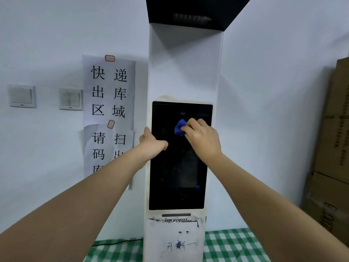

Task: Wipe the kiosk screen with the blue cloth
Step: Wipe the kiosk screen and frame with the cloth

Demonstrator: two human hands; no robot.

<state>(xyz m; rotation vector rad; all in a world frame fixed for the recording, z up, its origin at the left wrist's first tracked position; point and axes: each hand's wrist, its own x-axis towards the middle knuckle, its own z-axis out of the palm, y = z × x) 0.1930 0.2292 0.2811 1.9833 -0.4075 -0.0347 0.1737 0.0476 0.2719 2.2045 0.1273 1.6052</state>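
A tall white kiosk column (183, 72) stands in front of me, with a dark upright screen (175, 176) set into its front. My right hand (202, 138) is closed on a bunched blue cloth (179, 127) and presses it against the upper part of the screen. My left hand (151, 141) grips the left edge of the kiosk beside the screen, thumb lying on the glass. Most of the cloth is hidden under my fingers.
Paper notices (109, 91) with large black characters hang on the wall left of the kiosk, next to two light switches (70, 99). Stacked cardboard boxes (332, 148) stand at the right. A green checked cloth (232, 246) covers the surface below the kiosk.
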